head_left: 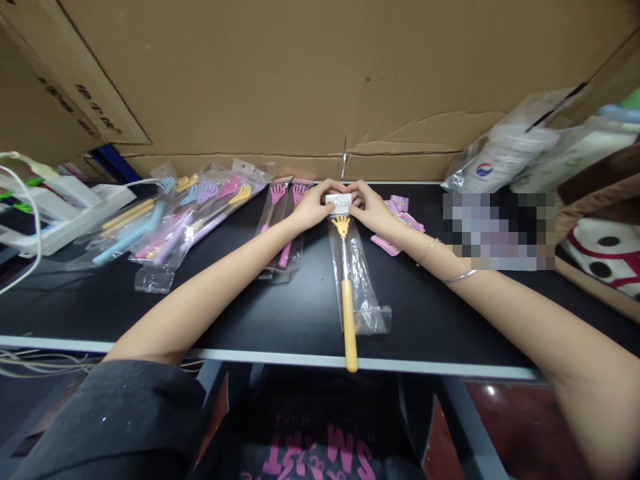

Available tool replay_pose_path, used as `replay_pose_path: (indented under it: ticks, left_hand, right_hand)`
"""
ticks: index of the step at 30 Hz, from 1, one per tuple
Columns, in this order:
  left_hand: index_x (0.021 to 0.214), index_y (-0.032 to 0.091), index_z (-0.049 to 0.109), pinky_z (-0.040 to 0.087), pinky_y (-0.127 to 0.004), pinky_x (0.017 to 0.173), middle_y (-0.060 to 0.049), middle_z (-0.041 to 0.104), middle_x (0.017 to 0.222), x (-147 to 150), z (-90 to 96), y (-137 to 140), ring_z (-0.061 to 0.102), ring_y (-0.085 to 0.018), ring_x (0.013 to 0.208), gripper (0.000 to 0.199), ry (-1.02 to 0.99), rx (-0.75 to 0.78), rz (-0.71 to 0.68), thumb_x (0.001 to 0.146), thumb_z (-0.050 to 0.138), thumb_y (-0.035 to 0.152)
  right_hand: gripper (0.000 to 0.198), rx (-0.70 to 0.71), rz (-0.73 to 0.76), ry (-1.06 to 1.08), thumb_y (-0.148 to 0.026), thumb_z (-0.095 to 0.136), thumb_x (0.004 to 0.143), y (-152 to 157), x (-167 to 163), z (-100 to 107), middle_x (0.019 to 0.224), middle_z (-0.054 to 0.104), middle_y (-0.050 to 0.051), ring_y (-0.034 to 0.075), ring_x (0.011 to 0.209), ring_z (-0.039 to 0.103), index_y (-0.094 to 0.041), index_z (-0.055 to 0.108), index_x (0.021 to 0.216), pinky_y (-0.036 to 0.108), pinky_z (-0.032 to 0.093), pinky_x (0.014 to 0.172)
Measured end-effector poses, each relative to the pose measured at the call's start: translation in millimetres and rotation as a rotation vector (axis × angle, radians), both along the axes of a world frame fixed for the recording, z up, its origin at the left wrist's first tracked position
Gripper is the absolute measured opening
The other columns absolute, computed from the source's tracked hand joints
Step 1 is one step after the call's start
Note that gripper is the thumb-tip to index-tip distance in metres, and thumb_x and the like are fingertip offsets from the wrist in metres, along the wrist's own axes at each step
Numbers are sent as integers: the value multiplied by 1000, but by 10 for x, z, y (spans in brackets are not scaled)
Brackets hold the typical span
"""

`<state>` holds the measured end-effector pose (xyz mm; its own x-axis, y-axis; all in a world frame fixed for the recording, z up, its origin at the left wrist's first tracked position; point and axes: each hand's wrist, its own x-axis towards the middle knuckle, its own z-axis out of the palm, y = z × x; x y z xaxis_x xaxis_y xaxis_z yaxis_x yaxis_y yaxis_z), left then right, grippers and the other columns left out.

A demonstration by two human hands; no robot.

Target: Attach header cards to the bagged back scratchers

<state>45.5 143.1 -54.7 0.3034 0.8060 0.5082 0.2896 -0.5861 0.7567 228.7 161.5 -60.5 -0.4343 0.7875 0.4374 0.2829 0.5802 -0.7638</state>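
Note:
Between my hands is a small white printed card (339,202), pinched at its two sides. My left hand (316,205) closes its fingers on the card's left edge, and my right hand (371,208) does so on the right edge. Just below the card lies a yellow back scratcher (349,300) with a hand-shaped head, a metal shaft and a handle reaching past the table's front edge. Beneath and beside it is a clear plastic bag (370,293). Whether the card is joined to the bag is hard to see. Pink cards (400,230) lie near my right wrist.
Several bagged back scratchers (200,207) are piled on the left of the black table (235,307). Two bagged pink ones (277,227) lie by my left forearm. A power strip (75,213) stands far left; a bagged cup (505,160) is at right. Cardboard (280,73) walls the back.

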Motion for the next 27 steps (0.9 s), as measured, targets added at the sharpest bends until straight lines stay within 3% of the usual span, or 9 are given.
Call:
replay_pose_path:
  ticks: [12,27]
  left_hand:
    - [103,13,63,48,-33,95,-7,71,111,3,7,4,65,-18,104,54,-10,-10,7,56,40,-3]
    - [112,18,56,51,-28,85,-9,66,119,2,-17,63,64,-19,108,51,-132,-60,-69,64,50,2]
  right_hand:
    - [33,8,-2,4,-8,56,68,-26,-2,26,81,58,-2,13,66,51,-24,49,96,29,42,67]
    - [28,-9,-139,51,-11,64,71,-52,34,75,81,55,-3,10,61,49,-23,51,92,26,44,64]
